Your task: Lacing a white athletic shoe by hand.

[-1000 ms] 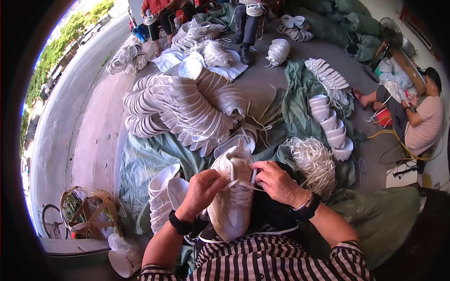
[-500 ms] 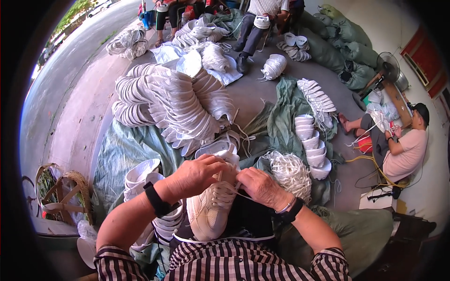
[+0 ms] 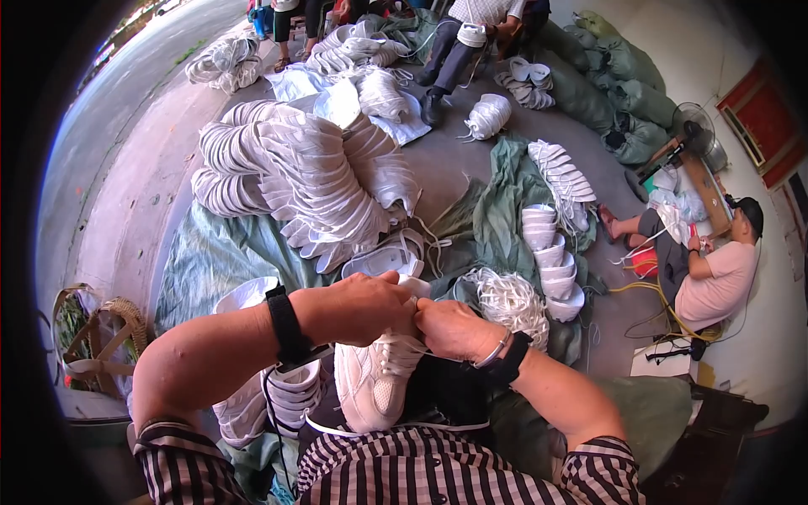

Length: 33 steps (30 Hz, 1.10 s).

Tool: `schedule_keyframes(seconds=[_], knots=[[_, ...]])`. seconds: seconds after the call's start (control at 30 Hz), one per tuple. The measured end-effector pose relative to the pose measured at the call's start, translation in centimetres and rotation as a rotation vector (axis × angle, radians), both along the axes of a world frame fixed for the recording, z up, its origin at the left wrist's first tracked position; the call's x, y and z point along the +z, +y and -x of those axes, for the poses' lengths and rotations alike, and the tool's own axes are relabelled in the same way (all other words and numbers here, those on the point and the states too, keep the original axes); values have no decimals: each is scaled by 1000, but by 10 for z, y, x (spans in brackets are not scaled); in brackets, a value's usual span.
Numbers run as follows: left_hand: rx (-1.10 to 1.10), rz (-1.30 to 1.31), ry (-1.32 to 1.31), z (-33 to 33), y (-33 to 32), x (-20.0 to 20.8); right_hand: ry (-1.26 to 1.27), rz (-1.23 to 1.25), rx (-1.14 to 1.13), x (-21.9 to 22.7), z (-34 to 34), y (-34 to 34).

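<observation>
A white lace-up sneaker upper point(image 3: 368, 389) lies on my lap with its toe toward me. White shoelace point(image 3: 399, 352) crosses its front in rows. Over the collar end, my left hand point(image 3: 366, 307) is closed with curled fingers, and what they grip is hidden beneath them. Touching or almost touching it, my right hand point(image 3: 454, 328) pinches a stretch of the lace that runs to the eyelets. Both hands cover most of the shoe's opening.
Stacked white shoe uppers point(image 3: 295, 177) make a large heap ahead. Nested uppers point(image 3: 553, 261) and a bundle of white laces point(image 3: 512, 307) lie to the right. At far right sits a person point(image 3: 720, 273) near a fan point(image 3: 692, 126). A woven basket point(image 3: 101, 337) stands left.
My hands have come together over the shoe's collar. The left hand has rolled inward, its elbow swinging out to the left, while the right has shifted slightly left.
</observation>
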<state>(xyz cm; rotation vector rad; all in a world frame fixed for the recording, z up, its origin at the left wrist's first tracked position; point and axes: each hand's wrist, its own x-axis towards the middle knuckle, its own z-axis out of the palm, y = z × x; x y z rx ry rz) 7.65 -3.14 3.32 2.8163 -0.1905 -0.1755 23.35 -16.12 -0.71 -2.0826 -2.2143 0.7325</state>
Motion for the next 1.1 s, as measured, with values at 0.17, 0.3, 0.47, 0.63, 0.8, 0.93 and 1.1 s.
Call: schedule_keyframes(seconds=[0.17, 0.3, 0.47, 0.63, 0.8, 0.93, 1.1], knots=[[54, 114, 36, 9, 13, -12, 294, -296, 62, 4, -4, 0], [262, 486, -133, 23, 12, -28, 1186, -4, -602, 32, -10, 8], [374, 620, -337, 35, 3, -39, 690, -266, -208, 13, 23, 10], [407, 631, -421, 39, 0, -53, 361, -461, -33, 3, 32, 14], [362, 585, -361, 36, 0, -37, 866, -464, -438, -4, 3, 13], [313, 478, -314, 32, 3, -34, 1713, -607, -967, 46, -69, 7], [328, 414, -277, 36, -3, -23, 1826, -926, -503, 112, -113, -24]])
